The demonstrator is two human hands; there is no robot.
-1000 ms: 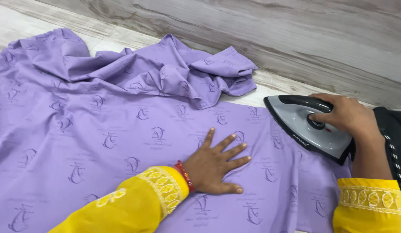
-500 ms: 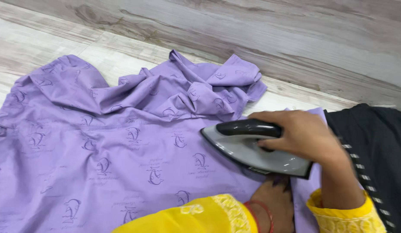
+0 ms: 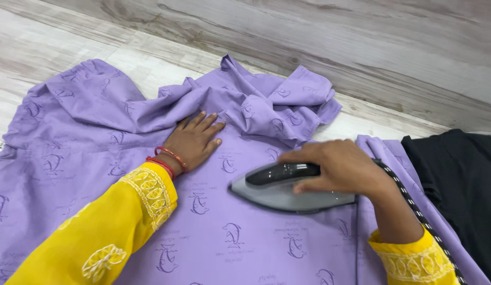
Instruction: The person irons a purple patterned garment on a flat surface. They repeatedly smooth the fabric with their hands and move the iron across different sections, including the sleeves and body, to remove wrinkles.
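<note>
Far left: lilac cotton cloth with printed dark motifs, spread flat over a pale wood-grain floor and filling most of the view.

Lower left: yellow embroidered sleeve running up to a wrist ringed by red bangles.

Just right of that: left hand, palm down, fingers spread wide and pressed flat on the cloth, fingertips touching the edge of the crumpled part. Nothing held, only pinning the fabric.

Above and right of that hand: bunched, creased folds of the same lilac cloth, heaped toward the far edge.

Centre: grey electric iron with a black handle, soleplate flat on the smooth stretch of cloth, pointed nose aimed left, near the left hand but apart from it.

On top of the iron: right hand, grip closed around the black handle, fingers curled over the top, thumb not clearly seen.

Right of the wrist: braided black-and-white cord trailing from the iron's rear along the forearm toward the lower right corner.

Lower right: second yellow embroidered cuff at the right forearm.

Far right: black garment lying beside the lilac cloth's edge, touching or overlapping it; cannot tell which.
</note>
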